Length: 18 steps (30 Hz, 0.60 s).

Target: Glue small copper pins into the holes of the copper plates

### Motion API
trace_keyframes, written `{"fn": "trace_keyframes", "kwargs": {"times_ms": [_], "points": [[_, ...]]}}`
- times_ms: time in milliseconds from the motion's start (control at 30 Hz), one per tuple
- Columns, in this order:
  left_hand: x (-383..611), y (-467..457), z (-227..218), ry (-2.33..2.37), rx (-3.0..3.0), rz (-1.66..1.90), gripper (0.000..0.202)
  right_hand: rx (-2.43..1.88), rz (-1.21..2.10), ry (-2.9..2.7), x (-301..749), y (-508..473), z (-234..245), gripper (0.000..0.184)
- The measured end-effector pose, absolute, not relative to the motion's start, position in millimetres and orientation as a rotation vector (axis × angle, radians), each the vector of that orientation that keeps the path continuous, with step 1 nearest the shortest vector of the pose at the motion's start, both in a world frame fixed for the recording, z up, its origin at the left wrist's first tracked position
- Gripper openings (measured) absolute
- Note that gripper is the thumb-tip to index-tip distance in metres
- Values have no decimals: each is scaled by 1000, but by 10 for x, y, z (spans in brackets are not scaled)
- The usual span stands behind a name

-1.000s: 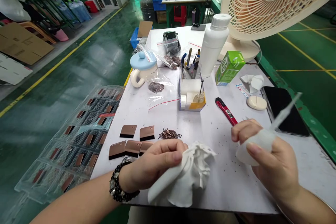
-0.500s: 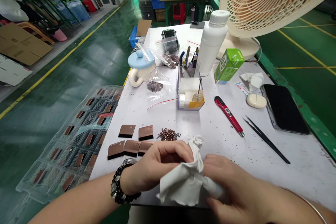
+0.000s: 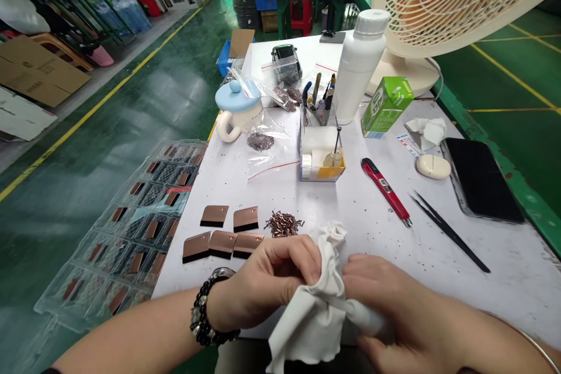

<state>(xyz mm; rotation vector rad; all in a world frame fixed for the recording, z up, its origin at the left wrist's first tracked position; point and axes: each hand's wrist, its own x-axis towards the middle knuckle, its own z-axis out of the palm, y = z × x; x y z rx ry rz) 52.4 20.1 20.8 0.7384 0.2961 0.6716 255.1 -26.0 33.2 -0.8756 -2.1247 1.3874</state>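
Note:
Both my hands are low at the front of the white work table (image 3: 473,269), bunching a white cloth (image 3: 318,315) between them. My left hand (image 3: 267,280) pinches its upper fold, and my right hand (image 3: 394,304) grips its twisted end. Whatever may lie inside the cloth is hidden. Just beyond my left hand lie several copper-faced plates with black edges (image 3: 222,243), and a small heap of copper pins (image 3: 283,224) sits next to them. Black tweezers (image 3: 449,232) lie beyond my right hand.
A clear tray (image 3: 131,228) with copper pieces stands off the table's left edge. On the table are a red utility knife (image 3: 385,190), a black phone (image 3: 482,178), a white bottle (image 3: 359,67), a tool box (image 3: 322,155) and a fan (image 3: 456,0).
My right hand has moved left from the table's right side and joined my left on the cloth. The cloth is now twisted between them, and the tweezers show on the table.

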Motion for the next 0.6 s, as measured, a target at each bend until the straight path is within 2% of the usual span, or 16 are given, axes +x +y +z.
{"fn": "trace_keyframes", "kwargs": {"times_ms": [133, 300, 433, 600], "points": [[542, 167, 220, 289, 704, 653, 6, -847, 1437, -2191, 2621, -244, 369, 24], [565, 115, 181, 278, 664, 621, 6, -884, 1467, -2270, 2714, -216, 460, 15], [560, 104, 172, 266, 643, 608, 6, -939, 1457, -2345, 2820, -211, 517, 23], [506, 143, 313, 306, 571, 693, 16, -1092, 1336, -2410, 3000, -200, 562, 19]]}}
